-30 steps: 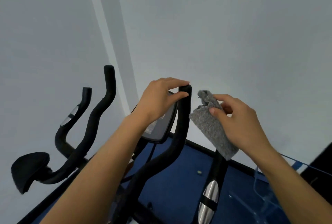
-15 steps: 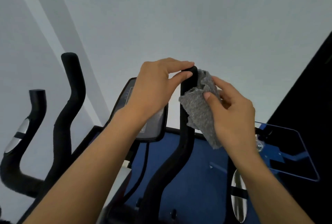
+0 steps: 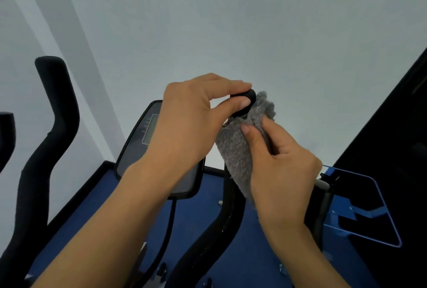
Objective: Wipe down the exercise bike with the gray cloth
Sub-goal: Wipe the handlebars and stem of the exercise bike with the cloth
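Small markings are seen beside the screen of the console (image 3: 147, 135), but they are too blurred to be read. The console is mounted on the bike (image 3: 203, 241) and is partly hidden behind the left wrist.

The left hand (image 3: 191, 121) is raised to the tip of the middle bar (image 3: 232, 197). The tip is pinched between the thumb, laid on its near side, and the forefinger, stretched over its top; the other fingers are curled in behind. The left grip is thus clamped on the bar. The forearm is stretched up from the lower left.

The cloth (image 3: 238, 156) is held against the bar just below the tip. It is pinched by the right hand (image 3: 284, 172) between the thumb, pressed flat on its near face, and the fingers curled behind it, so the right grip is closed on the cloth. Its upper edge rises beside the tip on the right, and its lower end hangs down along the bar. The right forearm is brought up from the lower right.

A second bar (image 3: 54, 125) stands well apart on the left. A black cable (image 3: 169, 230) hangs from the console. A blue floor (image 3: 208, 195) is seen below, a clear panel (image 3: 374, 213) on the right, and a pale wall (image 3: 254, 21) behind.
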`<state>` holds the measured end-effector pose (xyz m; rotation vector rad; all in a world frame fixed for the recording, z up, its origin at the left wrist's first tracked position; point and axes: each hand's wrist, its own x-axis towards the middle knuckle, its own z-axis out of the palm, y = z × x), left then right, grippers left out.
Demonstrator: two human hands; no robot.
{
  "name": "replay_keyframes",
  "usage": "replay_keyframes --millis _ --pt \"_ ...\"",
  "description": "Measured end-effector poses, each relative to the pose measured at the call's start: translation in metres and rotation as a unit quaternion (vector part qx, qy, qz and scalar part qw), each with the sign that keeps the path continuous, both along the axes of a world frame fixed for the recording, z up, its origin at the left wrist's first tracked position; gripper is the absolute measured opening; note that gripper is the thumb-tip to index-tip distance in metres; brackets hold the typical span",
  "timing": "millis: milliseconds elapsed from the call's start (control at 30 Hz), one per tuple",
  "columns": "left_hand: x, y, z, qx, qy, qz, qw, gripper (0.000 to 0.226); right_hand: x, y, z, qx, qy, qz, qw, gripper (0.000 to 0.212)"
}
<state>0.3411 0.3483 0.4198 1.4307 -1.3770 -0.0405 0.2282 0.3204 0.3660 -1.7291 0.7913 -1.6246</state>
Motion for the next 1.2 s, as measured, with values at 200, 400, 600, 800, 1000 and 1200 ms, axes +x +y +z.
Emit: replay_keyframes --millis 200,400,600,800,1000,1200 --pt "-0.001 0.0 -0.001 0.0 0.019 -0.012 1.0 0.023 -0.009 -0.003 0.005 0.04 0.008 0.014 0.999 0.038" --pt "0.0 -0.001 -0.005 -0.013 0.048 -0.026 0.998 0.025 -0.002 -0.002 -0.002 0.001 0.045 -0.049 0.998 0.009" --pt "-0.003 0.0 -0.006 -0.017 0.038 -0.02 0.999 0.026 -0.01 0.002 0.002 0.008 0.022 -0.056 0.998 0.016" --pt "0.0 0.0 -0.005 -0.013 0.044 -0.034 0.998 0.025 0.002 -0.002 0.008 -0.062 0.001 -0.098 0.993 0.023" --pt "0.0 -0.002 -0.007 -0.026 0.062 -0.045 0.997 0.023 0.009 -0.001 -0.001 -0.177 0.092 -0.151 0.968 0.034" --pt "-0.002 -0.002 -0.008 -0.03 0.05 -0.033 0.998 0.025 -0.004 0.0 -0.012 -0.209 0.129 -0.155 0.957 0.017"
